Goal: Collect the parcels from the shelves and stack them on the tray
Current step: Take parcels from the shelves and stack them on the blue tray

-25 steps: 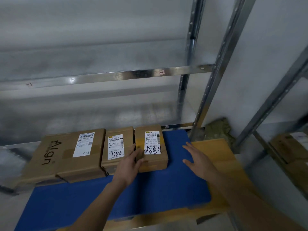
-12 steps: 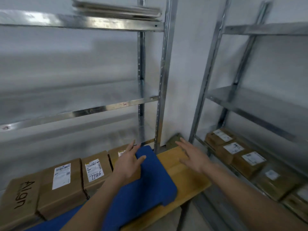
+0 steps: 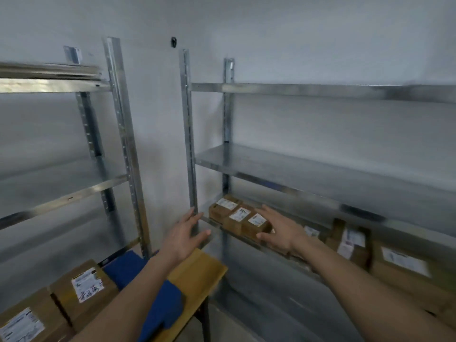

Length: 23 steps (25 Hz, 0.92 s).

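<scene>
I see both hands empty, fingers spread: left hand (image 3: 183,236) by the shelf post, right hand (image 3: 280,232) near small brown labelled parcels (image 3: 240,218) on the right shelf (image 3: 320,174). Two more labelled boxes (image 3: 84,290) sit on the blue tray (image 3: 158,309), near left.

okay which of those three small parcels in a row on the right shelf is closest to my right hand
The small parcel at the near end of the row, beside your right hand. The middle parcel and far parcel sit farther along toward the shelf post.
</scene>
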Motion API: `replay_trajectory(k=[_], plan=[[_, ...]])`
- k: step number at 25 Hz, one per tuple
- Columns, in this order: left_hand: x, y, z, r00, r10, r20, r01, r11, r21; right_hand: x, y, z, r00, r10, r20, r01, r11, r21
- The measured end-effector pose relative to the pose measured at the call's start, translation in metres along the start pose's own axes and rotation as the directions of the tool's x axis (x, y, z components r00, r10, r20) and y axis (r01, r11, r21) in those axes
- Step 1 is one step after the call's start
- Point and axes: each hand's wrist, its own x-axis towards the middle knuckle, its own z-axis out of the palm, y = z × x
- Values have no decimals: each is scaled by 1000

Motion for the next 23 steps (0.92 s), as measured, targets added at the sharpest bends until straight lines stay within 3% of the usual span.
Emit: replay_trajectory(k=[4,12,17,23], plan=[[25,87,58,987,139,83,-135,990,-47,-60,88,-22,989,147,-8,-147,989,-12],[37,227,177,931,269,245,-240,960,-143,-175,222,-43,939,345,2,-345,938,43],[35,264,229,908,292,300,-239,950,-202,-199,261,-44,931,362,41,-364,930,54],[74,262,279,902,270,336,-213,957,-197,-167,296,-26,916,395,70,-401,912,92]])
